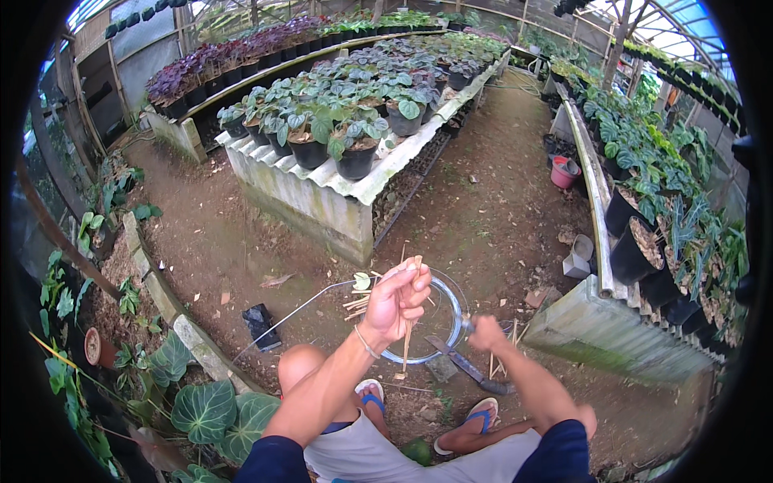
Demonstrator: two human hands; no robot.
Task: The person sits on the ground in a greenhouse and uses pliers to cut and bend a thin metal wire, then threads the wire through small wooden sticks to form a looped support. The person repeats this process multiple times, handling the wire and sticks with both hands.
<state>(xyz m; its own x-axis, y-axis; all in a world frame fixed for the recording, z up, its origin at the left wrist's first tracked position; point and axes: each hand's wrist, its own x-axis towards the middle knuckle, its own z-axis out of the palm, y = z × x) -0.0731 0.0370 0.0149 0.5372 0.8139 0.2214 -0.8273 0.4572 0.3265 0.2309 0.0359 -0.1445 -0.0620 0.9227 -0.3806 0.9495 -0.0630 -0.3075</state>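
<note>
My left hand (pixel 394 302) is raised in front of me, closed round a thin bamboo stick (pixel 407 342) that stands nearly upright. My right hand (pixel 485 332), a little blurred, is closed just to the right of it; a small grey metallic end shows at its fingers, but I cannot make out what it is. Beneath both hands a coil of silvery wire (pixel 457 302) lies on the soil, one length running out to the left. Beside the coil rests a large knife with a dark curved handle (pixel 501 388). Several cut bamboo sticks (pixel 356 304) lie behind my left hand.
A black plastic bag or pot (pixel 262 326) lies on the soil to the left. Ahead stands a raised bench (pixel 302 211) of potted plants; another bench (pixel 600 326) is at the right. A low concrete edging (pixel 197 342) borders leafy plants at left.
</note>
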